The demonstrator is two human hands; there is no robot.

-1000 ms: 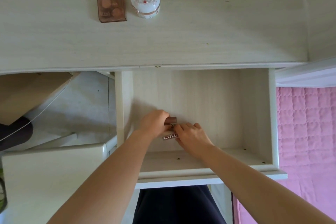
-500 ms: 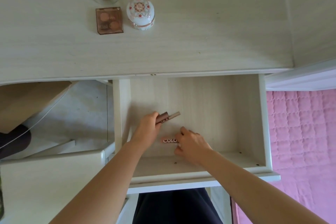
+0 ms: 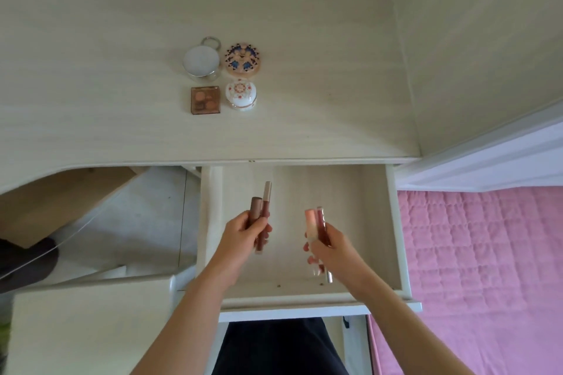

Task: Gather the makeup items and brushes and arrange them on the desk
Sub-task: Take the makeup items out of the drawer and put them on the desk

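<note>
My left hand [image 3: 243, 233] grips two brown lip tubes [image 3: 261, 210] above the open drawer [image 3: 393, 222]. My right hand [image 3: 330, 245] holds two pink and red lip tubes [image 3: 314, 222] upright over the drawer's right half. On the desk [image 3: 91, 85] four items sit in a square: a round white jar [image 3: 201, 61], a patterned round compact [image 3: 242, 59], a brown eyeshadow palette [image 3: 205, 99] and a small white painted pot [image 3: 241, 94].
The drawer is pulled out below the desk's front edge. A pink quilted bed [image 3: 487, 268] lies to the right. A white cabinet top [image 3: 91, 323] stands at lower left, with floor and a cable beyond it.
Both hands have lifted off the drawer floor, each with two tubes, and moved apart. The camera has tilted up, showing more of the desk.
</note>
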